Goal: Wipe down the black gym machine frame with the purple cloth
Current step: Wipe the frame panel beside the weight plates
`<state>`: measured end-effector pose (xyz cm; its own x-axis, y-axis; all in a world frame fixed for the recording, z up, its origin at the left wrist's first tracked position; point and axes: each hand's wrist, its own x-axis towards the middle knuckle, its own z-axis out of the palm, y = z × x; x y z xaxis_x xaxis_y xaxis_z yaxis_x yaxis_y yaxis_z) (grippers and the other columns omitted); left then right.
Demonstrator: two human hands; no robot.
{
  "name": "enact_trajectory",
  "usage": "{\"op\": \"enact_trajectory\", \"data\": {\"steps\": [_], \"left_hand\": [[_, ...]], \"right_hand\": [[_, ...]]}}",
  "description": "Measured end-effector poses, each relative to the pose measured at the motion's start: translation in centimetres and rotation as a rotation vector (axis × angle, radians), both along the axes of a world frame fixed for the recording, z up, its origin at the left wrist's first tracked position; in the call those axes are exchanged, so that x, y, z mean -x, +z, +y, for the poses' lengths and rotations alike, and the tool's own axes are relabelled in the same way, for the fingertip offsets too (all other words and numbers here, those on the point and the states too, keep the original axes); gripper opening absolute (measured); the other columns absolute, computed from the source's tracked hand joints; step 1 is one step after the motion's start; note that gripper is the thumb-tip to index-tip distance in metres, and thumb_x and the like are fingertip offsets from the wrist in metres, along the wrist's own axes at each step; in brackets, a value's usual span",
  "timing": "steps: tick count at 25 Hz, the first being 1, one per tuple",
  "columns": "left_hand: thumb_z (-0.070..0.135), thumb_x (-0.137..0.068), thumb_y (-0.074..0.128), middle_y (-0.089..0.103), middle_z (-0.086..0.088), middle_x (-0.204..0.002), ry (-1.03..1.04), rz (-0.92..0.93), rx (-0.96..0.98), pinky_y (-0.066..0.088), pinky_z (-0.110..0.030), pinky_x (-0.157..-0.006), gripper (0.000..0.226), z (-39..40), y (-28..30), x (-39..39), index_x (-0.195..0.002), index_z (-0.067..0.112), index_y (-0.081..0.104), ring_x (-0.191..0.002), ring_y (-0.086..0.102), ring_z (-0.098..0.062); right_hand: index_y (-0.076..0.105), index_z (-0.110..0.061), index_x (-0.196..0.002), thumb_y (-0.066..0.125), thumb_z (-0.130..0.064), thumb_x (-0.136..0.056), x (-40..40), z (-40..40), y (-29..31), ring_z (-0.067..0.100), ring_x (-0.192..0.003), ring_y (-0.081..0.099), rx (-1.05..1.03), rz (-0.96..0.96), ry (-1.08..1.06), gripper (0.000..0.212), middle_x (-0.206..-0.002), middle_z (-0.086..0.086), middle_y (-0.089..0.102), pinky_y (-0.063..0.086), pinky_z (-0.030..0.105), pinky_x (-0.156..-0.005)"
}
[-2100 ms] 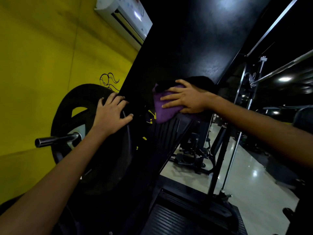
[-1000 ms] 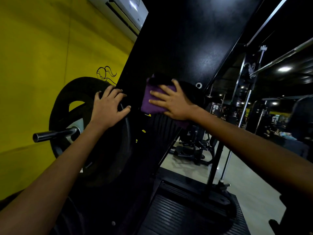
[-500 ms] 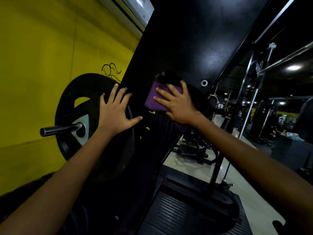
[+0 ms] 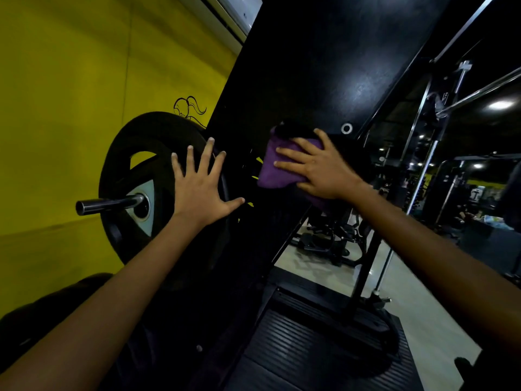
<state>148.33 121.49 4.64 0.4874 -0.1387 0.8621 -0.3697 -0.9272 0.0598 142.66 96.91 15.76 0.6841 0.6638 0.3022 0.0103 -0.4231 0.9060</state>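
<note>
The purple cloth lies flat on the slanted black frame under our right hand, fingers straight; our left hand, spread, braces against the weight plate. We should press evenly, overlapping strokes.

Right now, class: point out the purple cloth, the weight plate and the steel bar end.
purple cloth (image 4: 272,172): head view, bare lower-left part.
weight plate (image 4: 135,136): head view, upper rim.
steel bar end (image 4: 98,205): head view, shaft.

The right hand covers most of the purple cloth; the air conditioner (top edge) is cut off.
</note>
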Motion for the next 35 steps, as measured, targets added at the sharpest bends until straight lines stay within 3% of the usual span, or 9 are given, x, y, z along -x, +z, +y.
{"op": "enact_trajectory", "data": {"steps": [5, 9, 11, 14, 17, 19, 23, 29, 35], "left_hand": [[0.070, -0.066, 0.065, 0.006, -0.008, -0.160, -0.034, -0.021, 0.058, 0.008, -0.070, -0.105, 0.100, -0.3, -1.4, 0.5, -0.147, 0.022, 0.032, -0.140, 0.026, -0.040], [0.074, -0.071, 0.056, 0.005, -0.016, -0.159, -0.028, -0.009, 0.044, 0.011, -0.069, -0.106, 0.098, 0.0, -2.2, 0.6, -0.150, 0.025, 0.024, -0.139, 0.029, -0.036], [0.074, -0.071, 0.049, 0.008, -0.020, -0.158, -0.024, -0.026, 0.041, 0.013, -0.069, -0.106, 0.097, -0.2, -2.9, 0.7, -0.151, 0.025, 0.020, -0.137, 0.032, -0.037], [0.073, -0.068, 0.059, 0.009, -0.023, -0.157, 0.004, -0.023, 0.017, 0.012, -0.070, -0.105, 0.106, -0.5, -3.6, 0.7, -0.152, 0.024, 0.016, -0.137, 0.032, -0.038], [0.077, -0.063, 0.061, 0.007, -0.022, -0.157, 0.026, -0.014, 0.000, 0.011, -0.070, -0.105, 0.114, -0.5, -3.6, 1.0, -0.152, 0.024, 0.013, -0.138, 0.030, -0.037], [0.077, -0.062, 0.061, 0.008, -0.022, -0.157, 0.018, -0.016, -0.002, 0.013, -0.071, -0.104, 0.115, -0.4, -3.6, 1.0, -0.152, 0.025, 0.012, -0.137, 0.031, -0.037], [0.076, -0.066, 0.058, 0.008, -0.022, -0.157, 0.008, -0.032, -0.019, 0.016, -0.070, -0.104, 0.111, -0.2, -3.9, 0.8, -0.151, 0.025, 0.010, -0.136, 0.034, -0.038], [0.078, -0.069, 0.040, 0.013, -0.023, -0.156, -0.016, -0.060, -0.023, 0.018, -0.071, -0.102, 0.102, -0.3, -4.3, 0.7, -0.151, 0.022, 0.017, -0.130, 0.041, -0.038], [0.078, -0.069, 0.039, 0.017, -0.024, -0.155, -0.004, -0.086, -0.041, 0.023, -0.070, -0.101, 0.100, -0.1, -4.2, 0.8, -0.150, 0.023, 0.020, -0.128, 0.046, -0.037]], "right_hand": [[0.069, -0.031, -0.114, 0.086, -0.043, -0.042, -1.7, 2.3, -7.1, 0.034, -0.111, 0.062, 0.111, 0.219, -0.022, 0.075, -0.123, -0.002, 0.065, 0.030, 0.068, -0.090], [0.052, -0.029, -0.135, 0.076, -0.030, -0.071, 0.0, -0.4, -5.6, 0.035, -0.136, 0.036, 0.197, 0.460, 0.074, 0.068, -0.146, 0.000, 0.043, -0.004, 0.060, -0.105], [0.048, -0.031, -0.137, 0.073, -0.029, -0.075, 0.3, -1.1, -3.1, 0.033, -0.139, 0.033, 0.164, 0.372, 0.025, 0.068, -0.149, -0.003, 0.039, -0.004, 0.058, -0.107], [0.066, -0.026, -0.120, 0.086, -0.033, -0.054, 0.4, 0.0, -0.9, 0.035, -0.118, 0.057, 0.075, 0.124, 0.017, 0.070, -0.130, 0.002, 0.060, 0.029, 0.070, -0.094], [0.068, -0.032, -0.114, 0.074, -0.043, -0.056, -1.5, 2.4, -4.6, 0.031, -0.111, 0.062, -0.010, 0.144, -0.092, 0.059, -0.124, -0.003, 0.064, 0.041, 0.067, -0.086], [0.064, -0.034, -0.121, 0.061, -0.041, -0.067, -1.9, 2.7, -6.6, 0.031, -0.119, 0.057, 0.120, 0.210, -0.046, 0.054, -0.131, -0.004, 0.060, 0.035, 0.067, -0.094], [0.029, -0.037, -0.146, 0.056, -0.035, -0.088, -1.3, 2.4, -2.1, 0.022, -0.147, 0.007, 0.102, 0.435, -0.122, 0.064, -0.158, -0.011, 0.015, -0.007, 0.052, -0.113], [0.036, -0.034, -0.144, 0.055, -0.036, -0.089, -3.1, 5.5, 5.1, 0.022, -0.146, 0.011, -0.196, 0.128, -0.012, 0.059, -0.157, -0.008, 0.022, 0.004, 0.055, -0.112], [0.023, -0.030, -0.150, 0.046, -0.040, -0.095, -7.2, 11.4, 1.3, 0.029, -0.146, 0.003, -0.251, 0.047, -0.100, 0.060, -0.160, -0.002, 0.010, -0.004, 0.062, -0.111]]}}
